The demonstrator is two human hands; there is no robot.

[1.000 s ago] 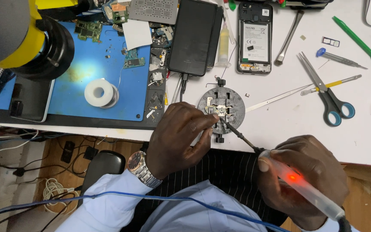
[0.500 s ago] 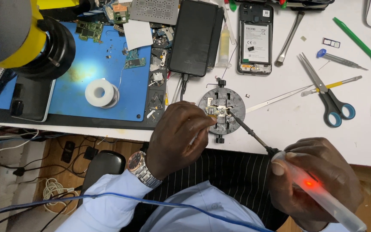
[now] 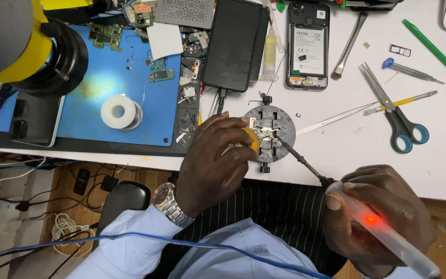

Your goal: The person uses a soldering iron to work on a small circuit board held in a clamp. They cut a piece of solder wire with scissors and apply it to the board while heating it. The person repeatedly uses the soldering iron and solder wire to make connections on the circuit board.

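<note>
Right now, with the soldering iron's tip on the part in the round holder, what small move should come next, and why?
Probably hold the soldering iron steady on the small board clamped in the round holder. The tip already reaches the board, the iron's red light glows, and the left hand rests at the holder's edge, bracing it. The right hand grips the iron well back, so a small slip seems possible.

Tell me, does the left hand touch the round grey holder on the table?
Touching. The head view shows the left hand lying over the round grey holder's left edge, fingers on it.
</note>
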